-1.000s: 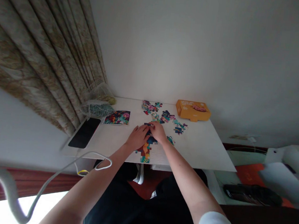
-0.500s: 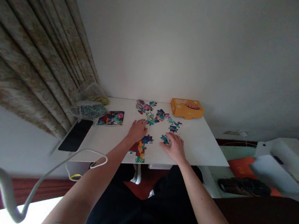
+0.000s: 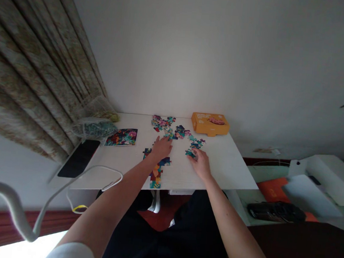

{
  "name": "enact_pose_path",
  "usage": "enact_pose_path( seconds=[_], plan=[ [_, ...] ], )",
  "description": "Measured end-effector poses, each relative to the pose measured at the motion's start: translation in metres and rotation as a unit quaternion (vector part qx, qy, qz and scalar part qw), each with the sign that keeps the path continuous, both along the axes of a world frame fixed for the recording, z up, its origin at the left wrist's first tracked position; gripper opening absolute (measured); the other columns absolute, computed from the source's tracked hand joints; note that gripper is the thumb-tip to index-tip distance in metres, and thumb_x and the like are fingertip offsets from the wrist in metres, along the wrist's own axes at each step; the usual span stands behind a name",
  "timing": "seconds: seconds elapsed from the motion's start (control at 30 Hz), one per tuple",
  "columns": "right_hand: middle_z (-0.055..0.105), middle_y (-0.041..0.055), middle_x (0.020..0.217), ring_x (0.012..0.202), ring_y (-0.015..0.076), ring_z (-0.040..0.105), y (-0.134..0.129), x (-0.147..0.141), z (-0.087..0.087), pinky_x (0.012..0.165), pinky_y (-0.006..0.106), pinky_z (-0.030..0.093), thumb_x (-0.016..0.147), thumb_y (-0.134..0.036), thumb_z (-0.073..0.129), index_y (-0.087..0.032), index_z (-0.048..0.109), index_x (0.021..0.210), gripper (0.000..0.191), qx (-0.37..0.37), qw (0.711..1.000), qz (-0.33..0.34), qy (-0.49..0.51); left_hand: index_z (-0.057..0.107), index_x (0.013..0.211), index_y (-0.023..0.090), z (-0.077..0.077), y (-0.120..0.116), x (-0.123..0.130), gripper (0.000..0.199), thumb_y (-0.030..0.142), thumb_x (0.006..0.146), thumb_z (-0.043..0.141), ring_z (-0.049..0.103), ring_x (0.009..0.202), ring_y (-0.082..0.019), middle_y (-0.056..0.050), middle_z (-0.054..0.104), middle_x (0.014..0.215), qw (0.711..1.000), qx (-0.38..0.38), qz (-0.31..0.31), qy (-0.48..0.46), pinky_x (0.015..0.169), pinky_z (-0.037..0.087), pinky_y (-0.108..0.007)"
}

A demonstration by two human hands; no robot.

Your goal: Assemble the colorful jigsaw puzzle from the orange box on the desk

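Observation:
My right hand [image 3: 200, 163] pinches a teal jigsaw piece [image 3: 190, 153] between thumb and fingers, just above the white table top [image 3: 182, 176]. My left hand [image 3: 162, 148] is stretched out palm down with its fingers apart. Its fingertips reach the near edge of the loose jigsaw pieces [image 3: 179, 132]; whether they touch any I cannot tell. Below that hand lies a joined section of puzzle [image 3: 156, 176] in orange, red and blue, partly covered by my left forearm. A few dark blue pieces [image 3: 195, 145] lie just beyond my right fingers.
An orange box [image 3: 210, 125] stands at the back right against the wall. On the left are a colourful picture card [image 3: 122, 137], a clear plastic bag [image 3: 95, 126] and a black phone [image 3: 79, 159]. A white cable [image 3: 88, 171] arcs over the table's left front edge.
My right hand has carried the teal piece slightly away from me and rightward, nearer the loose pieces. My left hand has shifted a little right, uncovering more of the joined section. The whole view has turned slightly.

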State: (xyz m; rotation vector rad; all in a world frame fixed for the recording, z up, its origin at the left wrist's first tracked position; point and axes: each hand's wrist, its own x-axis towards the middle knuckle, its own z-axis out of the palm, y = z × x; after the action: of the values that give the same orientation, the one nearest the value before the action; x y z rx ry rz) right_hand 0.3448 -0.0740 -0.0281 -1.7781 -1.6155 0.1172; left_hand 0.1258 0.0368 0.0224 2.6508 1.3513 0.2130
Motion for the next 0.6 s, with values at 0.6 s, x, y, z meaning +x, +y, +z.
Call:
enact_pose_path(
  seconds=[0.6],
  plan=[
    [0.074, 0.0144, 0.119, 0.109, 0.0308, 0.065, 0.003, -0.003, 0.004, 0.095, 0.045, 0.048, 0.095, -0.039, 0.061, -0.019, 0.070, 0.115, 0.029, -0.007, 0.998, -0.043, -0.040, 0.074, 0.121, 0.024, 0.003, 0.042, -0.059, 0.037, 0.028, 0.102, 0.042, 0.060, 0.132, -0.029, -0.012, 0.065, 0.143, 0.996, -0.018, 0.078, -0.028, 0.123, 0.028, -0.057]
  ],
)
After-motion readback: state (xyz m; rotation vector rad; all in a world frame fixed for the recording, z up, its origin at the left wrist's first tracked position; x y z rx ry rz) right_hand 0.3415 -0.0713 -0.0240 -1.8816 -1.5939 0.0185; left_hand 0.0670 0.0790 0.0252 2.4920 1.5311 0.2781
